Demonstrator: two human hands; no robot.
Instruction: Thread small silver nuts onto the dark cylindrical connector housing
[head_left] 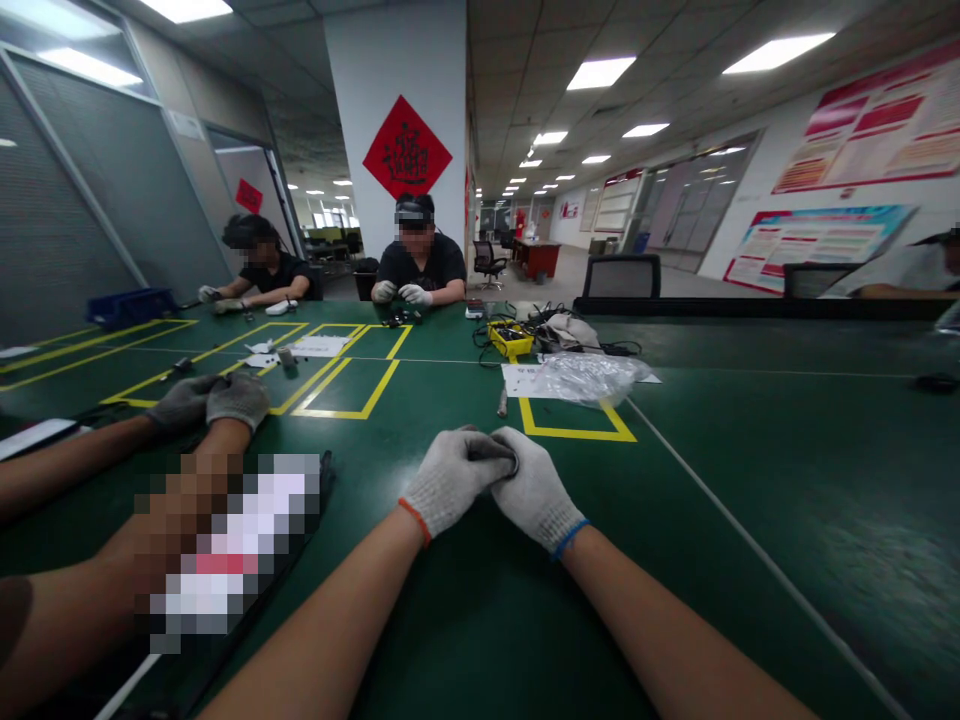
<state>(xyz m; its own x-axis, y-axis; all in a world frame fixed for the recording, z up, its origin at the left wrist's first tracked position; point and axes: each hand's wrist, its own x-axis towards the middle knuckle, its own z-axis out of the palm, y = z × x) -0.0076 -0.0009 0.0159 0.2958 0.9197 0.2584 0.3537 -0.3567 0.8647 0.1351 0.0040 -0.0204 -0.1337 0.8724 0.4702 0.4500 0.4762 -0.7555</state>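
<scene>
My left hand (454,478), in a white knit glove with an orange cuff, meets my right hand (534,490) above the green table (450,620). The right glove is the same kind, with a blue cuff. Both hands are closed, and their fingertips press together. A small dark edge shows between them, but what they hold, if anything, is hidden by the fingers. Just beyond my hands, a short metal-looking piece (502,401) lies on the table near a white paper (521,380).
Ahead to the right lie a clear plastic bag (592,376), a yellow box (510,338) and tangled black cables (555,318). Yellow tape outlines (581,434) mark the table. At my left, a co-worker's gloved hands (236,398) are close. Two people sit across the table.
</scene>
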